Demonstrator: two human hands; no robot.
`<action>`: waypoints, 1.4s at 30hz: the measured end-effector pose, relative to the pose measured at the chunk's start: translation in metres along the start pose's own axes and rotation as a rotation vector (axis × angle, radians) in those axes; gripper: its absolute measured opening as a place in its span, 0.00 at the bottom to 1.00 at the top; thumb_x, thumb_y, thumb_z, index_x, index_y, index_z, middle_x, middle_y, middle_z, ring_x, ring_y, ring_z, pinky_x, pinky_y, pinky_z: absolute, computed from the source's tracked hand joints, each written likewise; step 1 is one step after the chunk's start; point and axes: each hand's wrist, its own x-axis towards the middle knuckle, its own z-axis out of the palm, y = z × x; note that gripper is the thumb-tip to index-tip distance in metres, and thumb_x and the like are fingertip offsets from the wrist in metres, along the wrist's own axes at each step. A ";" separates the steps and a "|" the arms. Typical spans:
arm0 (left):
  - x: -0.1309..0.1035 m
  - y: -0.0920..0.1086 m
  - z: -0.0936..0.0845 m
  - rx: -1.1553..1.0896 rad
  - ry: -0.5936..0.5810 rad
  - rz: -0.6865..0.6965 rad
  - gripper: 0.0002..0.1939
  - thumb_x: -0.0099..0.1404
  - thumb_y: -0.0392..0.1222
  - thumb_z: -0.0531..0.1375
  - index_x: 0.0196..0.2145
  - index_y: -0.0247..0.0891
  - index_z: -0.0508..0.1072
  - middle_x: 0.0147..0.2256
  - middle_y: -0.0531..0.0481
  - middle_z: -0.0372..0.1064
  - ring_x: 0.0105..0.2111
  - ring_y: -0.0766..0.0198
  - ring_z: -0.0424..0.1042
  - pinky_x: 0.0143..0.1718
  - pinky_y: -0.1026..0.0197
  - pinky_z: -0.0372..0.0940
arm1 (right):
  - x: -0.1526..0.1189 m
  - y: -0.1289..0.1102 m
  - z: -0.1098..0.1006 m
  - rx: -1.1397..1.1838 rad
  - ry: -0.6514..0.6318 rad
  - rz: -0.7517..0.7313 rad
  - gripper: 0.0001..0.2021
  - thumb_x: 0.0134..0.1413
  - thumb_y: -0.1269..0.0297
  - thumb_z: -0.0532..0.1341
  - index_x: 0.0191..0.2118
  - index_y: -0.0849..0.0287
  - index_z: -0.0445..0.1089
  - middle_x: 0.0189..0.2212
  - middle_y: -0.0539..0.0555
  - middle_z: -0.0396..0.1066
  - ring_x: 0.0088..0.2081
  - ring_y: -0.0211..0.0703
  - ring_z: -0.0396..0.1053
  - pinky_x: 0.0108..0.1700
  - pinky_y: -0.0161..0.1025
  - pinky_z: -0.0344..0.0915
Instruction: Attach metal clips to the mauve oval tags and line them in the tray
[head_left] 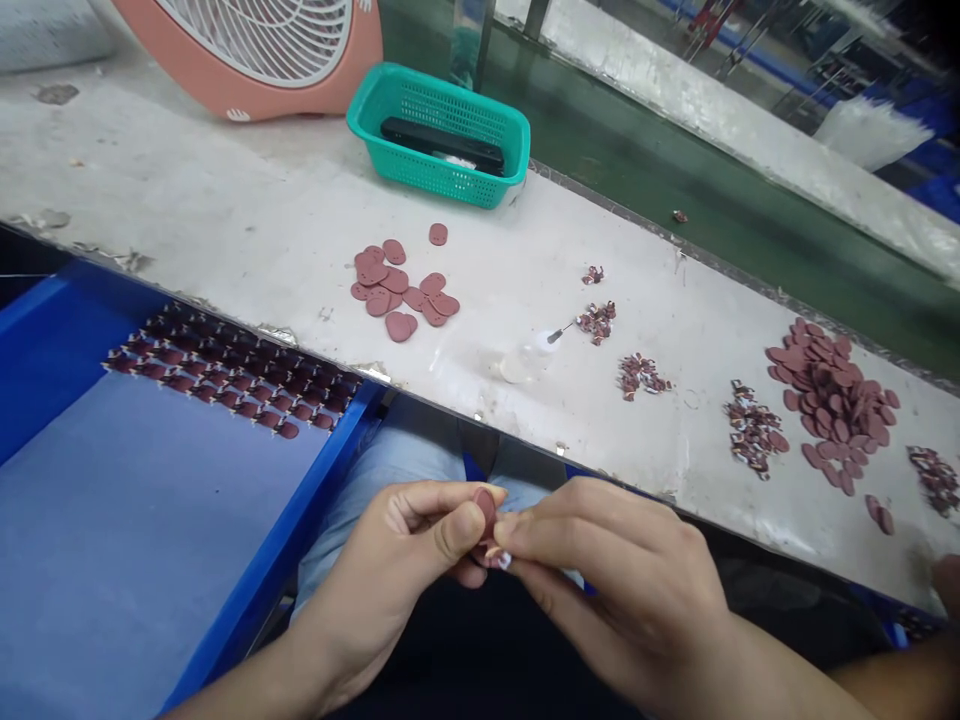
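Between the thumb and fingers of my left hand (420, 540) is a flat reddish-brown oval piece (486, 508). My right hand (615, 560) is closed in a pinch against its lower end, on a small brown-and-white part (497, 558) that my fingers partly cover. Both hands meet over my lap, just in front of the bench edge. Beyond them on the bench lie a loose group of similar oval pieces (394, 280) and small heaps of brown-and-white parts (641, 377). A white bottle with a thin metal tip (541, 343) lies nearby.
At the left, a blue tray (187, 540) holds rows of assembled pieces (232, 375). A green basket (442, 190) with a black object and a pink fan (300, 95) stand at the back. A large oval-piece pile (836, 395) lies right. Another person's hand (946, 583) shows at the right edge.
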 end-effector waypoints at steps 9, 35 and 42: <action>-0.007 0.002 -0.002 0.017 -0.144 0.004 0.17 0.60 0.54 0.68 0.25 0.38 0.79 0.22 0.50 0.71 0.22 0.67 0.61 0.24 0.63 0.57 | -0.006 -0.016 -0.011 -0.039 -0.102 -0.043 0.17 0.57 0.79 0.65 0.52 0.62 0.74 0.36 0.58 0.80 0.32 0.44 0.78 0.34 0.36 0.78; 0.014 -0.006 -0.020 -0.405 -0.057 -0.238 0.16 0.50 0.51 0.75 0.29 0.37 0.82 0.26 0.53 0.72 0.25 0.72 0.73 0.20 0.75 0.68 | 0.008 0.014 0.006 0.129 0.035 0.110 0.13 0.60 0.68 0.66 0.50 0.58 0.74 0.36 0.52 0.76 0.32 0.35 0.70 0.35 0.33 0.69; 0.014 -0.007 -0.022 -0.405 -0.029 -0.233 0.17 0.50 0.53 0.74 0.28 0.36 0.81 0.25 0.52 0.72 0.25 0.69 0.74 0.19 0.72 0.71 | 0.009 0.016 0.011 0.202 -0.014 0.190 0.13 0.60 0.70 0.66 0.50 0.56 0.76 0.32 0.50 0.74 0.30 0.34 0.68 0.30 0.30 0.66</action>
